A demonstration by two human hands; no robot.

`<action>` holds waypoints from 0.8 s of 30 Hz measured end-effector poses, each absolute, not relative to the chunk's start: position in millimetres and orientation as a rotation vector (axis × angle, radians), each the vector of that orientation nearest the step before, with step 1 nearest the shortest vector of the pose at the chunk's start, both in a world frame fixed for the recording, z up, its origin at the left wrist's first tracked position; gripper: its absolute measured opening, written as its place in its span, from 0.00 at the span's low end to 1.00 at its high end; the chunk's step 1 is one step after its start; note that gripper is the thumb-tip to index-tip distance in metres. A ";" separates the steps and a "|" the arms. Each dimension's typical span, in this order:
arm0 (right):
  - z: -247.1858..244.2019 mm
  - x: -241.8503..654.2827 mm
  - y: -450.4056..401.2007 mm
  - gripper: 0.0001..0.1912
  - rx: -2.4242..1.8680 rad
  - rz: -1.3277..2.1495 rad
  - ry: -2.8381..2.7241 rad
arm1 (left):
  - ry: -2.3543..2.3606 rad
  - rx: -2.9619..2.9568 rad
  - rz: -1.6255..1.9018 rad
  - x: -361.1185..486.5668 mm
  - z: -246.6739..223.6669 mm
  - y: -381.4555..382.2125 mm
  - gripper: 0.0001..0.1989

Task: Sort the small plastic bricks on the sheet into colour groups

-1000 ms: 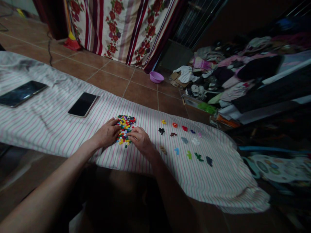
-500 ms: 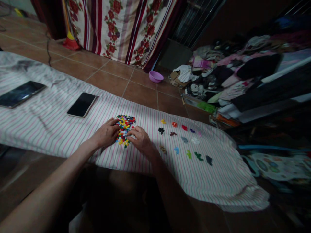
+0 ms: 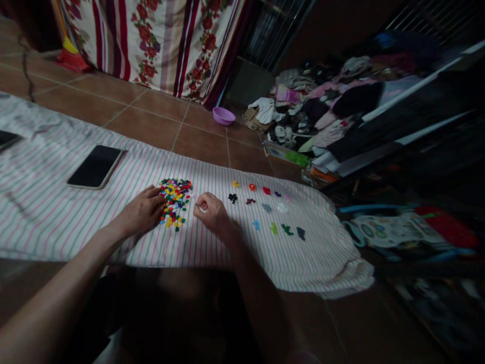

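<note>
A pile of small, many-coloured plastic pieces (image 3: 175,199) lies on the striped cloth. My left hand (image 3: 142,210) rests against the pile's left edge, its fingers stretched out and lying on the nearest pieces. Just right of the pile is my right hand (image 3: 212,212), raised slightly, with thumb and forefinger pinched together. A tiny dark edge shows at the fingertips, too small to name. Farther right, little groups sorted by colour sit in rows, among them black pieces (image 3: 232,198), orange pieces (image 3: 252,187), grey pieces (image 3: 267,208) and dark green pieces (image 3: 287,230).
A phone (image 3: 94,167) lies on the cloth left of the pile, and part of another dark device (image 3: 7,139) shows at the left edge. Beyond the cloth, a purple basin (image 3: 224,116) stands on the tiled floor. Heaped clothes (image 3: 314,108) fill the right side.
My right hand has left the pile and moved a little to the right, fingers pinched. My left hand stays by the pile. The whole view has shifted to the right.
</note>
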State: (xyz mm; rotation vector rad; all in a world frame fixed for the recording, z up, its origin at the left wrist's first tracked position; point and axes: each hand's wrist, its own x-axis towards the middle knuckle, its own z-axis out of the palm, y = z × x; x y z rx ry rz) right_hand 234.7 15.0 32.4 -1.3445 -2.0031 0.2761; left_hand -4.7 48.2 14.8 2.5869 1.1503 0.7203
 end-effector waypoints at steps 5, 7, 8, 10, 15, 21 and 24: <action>37.3 262.1 14.6 0.07 -1.371 0.246 -1.932 | 1.205 2.580 0.688 -4.9 15.8 48.5 0.19; 39.6 274.7 11.9 0.06 -1.376 0.213 -1.913 | 1.217 2.569 0.673 -5.4 14.0 49.1 0.20; 40.8 281.5 9.8 0.06 -1.385 0.194 -1.903 | 1.220 2.560 0.673 -5.8 12.4 49.5 0.20; 43.3 296.7 4.5 0.05 -1.430 0.155 -1.866 | 1.222 2.546 0.686 -6.7 8.5 50.4 0.20; 48.1 346.9 -13.3 0.06 -1.636 0.036 -1.682 | 1.231 2.537 0.709 -8.8 -0.3 51.9 0.20; 43.3 417.4 -39.0 0.11 -1.840 -0.091 -1.283 | 1.245 2.537 0.700 -8.9 -0.8 53.2 0.21; 37.0 446.4 -53.6 0.15 -1.888 -0.086 -1.073 | 1.254 2.542 0.689 -8.6 -0.3 53.6 0.22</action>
